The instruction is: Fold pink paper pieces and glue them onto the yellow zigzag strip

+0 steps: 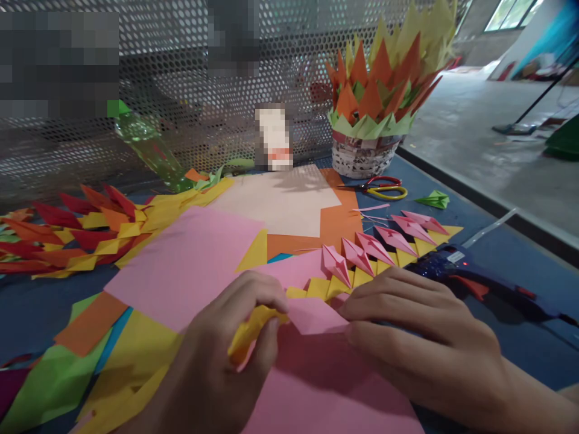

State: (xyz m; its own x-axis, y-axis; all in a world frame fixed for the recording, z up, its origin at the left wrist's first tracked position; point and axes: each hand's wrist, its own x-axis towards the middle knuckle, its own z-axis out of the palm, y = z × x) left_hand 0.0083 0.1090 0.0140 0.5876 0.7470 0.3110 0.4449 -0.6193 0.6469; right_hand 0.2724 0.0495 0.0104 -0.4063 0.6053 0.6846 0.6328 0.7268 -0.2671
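Observation:
My left hand [226, 337] is closed, thumb and curled fingers pinching a yellow folded paper [246, 334]. Between both hands is a small pink folded paper [314, 316]; its left corner meets my left fingertips. My right hand [420, 337] pinches its right end, with the fingers pressed together and the far tips hidden. Just beyond lies a yellow folded paper strip [319, 288] carrying a row of pink pointed paper petals [337, 263]. Whether the yellow paper in my left hand joins this strip I cannot tell. Under the hands lies a pink sheet [325, 386].
A glue gun [434, 263] with a red light lies right of the strip, near scissors [384, 188]. Behind stands a paper-petalled basket [364, 155]. A green bottle [151, 147] leans on the perforated metal panel [181, 72]. Red-and-yellow folded paper [94, 235] lies left.

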